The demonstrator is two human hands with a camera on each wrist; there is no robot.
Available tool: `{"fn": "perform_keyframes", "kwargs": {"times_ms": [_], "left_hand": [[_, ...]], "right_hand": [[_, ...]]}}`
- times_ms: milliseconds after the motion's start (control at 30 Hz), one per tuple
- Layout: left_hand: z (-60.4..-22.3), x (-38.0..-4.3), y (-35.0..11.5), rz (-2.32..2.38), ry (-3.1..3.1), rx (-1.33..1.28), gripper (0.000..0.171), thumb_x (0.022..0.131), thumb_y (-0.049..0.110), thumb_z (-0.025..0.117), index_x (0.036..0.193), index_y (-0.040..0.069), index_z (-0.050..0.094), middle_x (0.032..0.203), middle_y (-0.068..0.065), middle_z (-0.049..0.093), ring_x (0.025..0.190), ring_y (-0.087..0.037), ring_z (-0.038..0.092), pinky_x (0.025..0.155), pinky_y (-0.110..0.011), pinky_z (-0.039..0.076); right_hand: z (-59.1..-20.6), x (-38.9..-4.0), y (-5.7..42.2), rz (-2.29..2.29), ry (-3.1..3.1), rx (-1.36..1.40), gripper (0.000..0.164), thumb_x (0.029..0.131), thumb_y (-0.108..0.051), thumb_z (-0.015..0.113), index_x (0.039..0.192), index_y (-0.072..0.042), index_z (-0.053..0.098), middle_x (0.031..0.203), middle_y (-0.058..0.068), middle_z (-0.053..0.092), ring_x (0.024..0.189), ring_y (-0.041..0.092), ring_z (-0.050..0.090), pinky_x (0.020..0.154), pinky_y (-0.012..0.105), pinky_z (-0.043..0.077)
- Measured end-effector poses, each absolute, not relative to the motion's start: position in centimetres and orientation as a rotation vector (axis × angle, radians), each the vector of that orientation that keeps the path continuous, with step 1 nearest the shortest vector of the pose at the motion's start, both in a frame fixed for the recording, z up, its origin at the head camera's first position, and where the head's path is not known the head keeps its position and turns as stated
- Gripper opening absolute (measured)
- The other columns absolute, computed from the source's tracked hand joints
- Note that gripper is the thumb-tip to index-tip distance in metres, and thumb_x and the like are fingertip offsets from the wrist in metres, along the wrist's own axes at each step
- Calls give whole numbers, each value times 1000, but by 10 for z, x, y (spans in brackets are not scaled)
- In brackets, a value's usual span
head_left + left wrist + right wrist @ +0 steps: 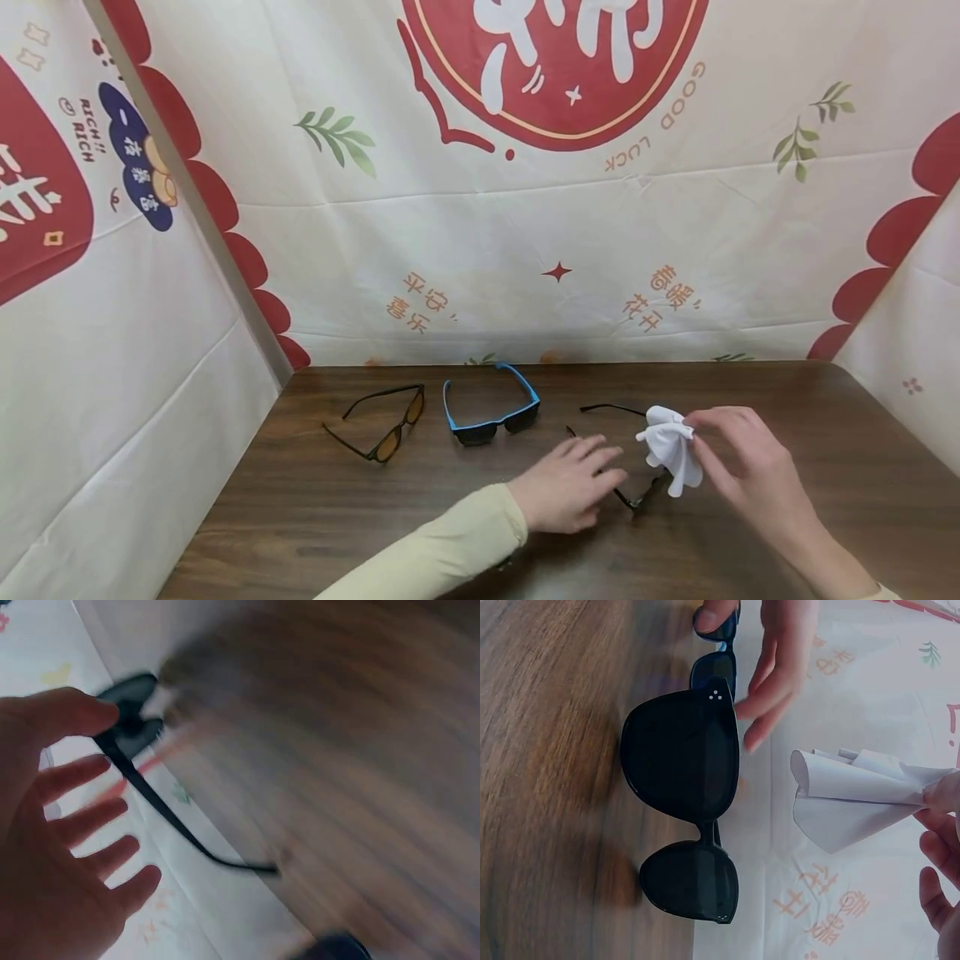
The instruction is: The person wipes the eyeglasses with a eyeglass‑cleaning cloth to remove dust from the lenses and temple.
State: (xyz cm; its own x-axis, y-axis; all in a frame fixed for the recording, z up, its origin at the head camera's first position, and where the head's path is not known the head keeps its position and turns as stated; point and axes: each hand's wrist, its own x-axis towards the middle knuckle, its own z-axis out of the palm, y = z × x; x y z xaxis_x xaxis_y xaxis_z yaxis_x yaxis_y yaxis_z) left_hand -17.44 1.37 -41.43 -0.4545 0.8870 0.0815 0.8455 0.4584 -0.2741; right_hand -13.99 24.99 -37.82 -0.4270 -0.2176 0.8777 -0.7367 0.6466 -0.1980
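A pair of black sunglasses [681, 754] with dark lenses rests on the table, temples spread toward the back. My left hand [566, 487] is right beside their left end, fingers loosely extended. In the left wrist view its thumb [82, 716] overlaps the sunglasses' lens end [129, 712], while the other fingers are spread apart under the temple. A white cloth [671, 454] hangs bunched from my right hand [761, 475], pinched between thumb and fingers. It is held up over the right side of the sunglasses and hides part of them in the head view.
Blue-framed sunglasses [491, 425] lie left of centre on the brown wooden table [285, 508]. Farther left are dark-framed glasses [390, 442] with amber lenses. Printed white cloth walls [480, 242] rise at the back and both sides.
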Motion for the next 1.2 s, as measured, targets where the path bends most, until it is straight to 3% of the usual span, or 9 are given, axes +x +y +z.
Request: {"fn": "perform_keyframes", "kwargs": {"times_ms": [133,267,500,667,833,1033,1200], "left_hand": [[-415,-166,36,296,-2489,-1585,38,93,44,57,127,26,55,125,9,54,126,-13,42,106,-32,31],[-418,-162,47,280,-2491,-1561,32,96,49,50,115,26,61,104,12,57,108,-6,52,100,-27,37],[-423,-159,54,238,-2531,-1479,26,98,41,50,113,26,65,97,12,61,91,-3,58,91,-22,42],[-422,-158,55,220,-2603,-1460,17,96,35,54,105,25,65,93,13,63,89,-1,59,92,-24,41],[-419,-159,53,225,-2596,-1473,9,94,31,59,95,24,65,85,13,62,84,0,60,85,-20,44],[-412,-160,46,186,-2587,-1432,7,90,29,64,86,23,64,72,14,59,70,1,59,68,-15,46],[-400,-161,35,-85,-2688,-1381,13,90,20,64,77,20,61,63,13,54,55,2,50,52,-14,41]], "right_hand": [[-380,-138,253,735,-1974,728,52,97,-46,50,92,3,67,87,9,63,93,8,50,89,9,34],[-382,-136,255,749,-1966,723,51,97,-45,50,91,3,67,86,8,63,93,5,50,88,9,34],[-383,-135,256,759,-1953,718,51,97,-46,52,90,3,67,86,8,63,95,4,50,89,9,35],[-383,-133,258,760,-1952,715,52,97,-46,52,90,3,67,86,7,63,95,2,50,89,9,34],[-384,-132,258,767,-1945,714,53,97,-45,52,90,5,67,87,4,64,97,1,50,89,9,35],[-384,-130,257,767,-1953,695,55,96,-47,52,90,5,67,87,5,64,96,2,50,89,9,34],[-385,-125,257,779,-2017,653,52,95,-48,53,94,2,66,90,7,63,92,4,49,85,7,37]]}}
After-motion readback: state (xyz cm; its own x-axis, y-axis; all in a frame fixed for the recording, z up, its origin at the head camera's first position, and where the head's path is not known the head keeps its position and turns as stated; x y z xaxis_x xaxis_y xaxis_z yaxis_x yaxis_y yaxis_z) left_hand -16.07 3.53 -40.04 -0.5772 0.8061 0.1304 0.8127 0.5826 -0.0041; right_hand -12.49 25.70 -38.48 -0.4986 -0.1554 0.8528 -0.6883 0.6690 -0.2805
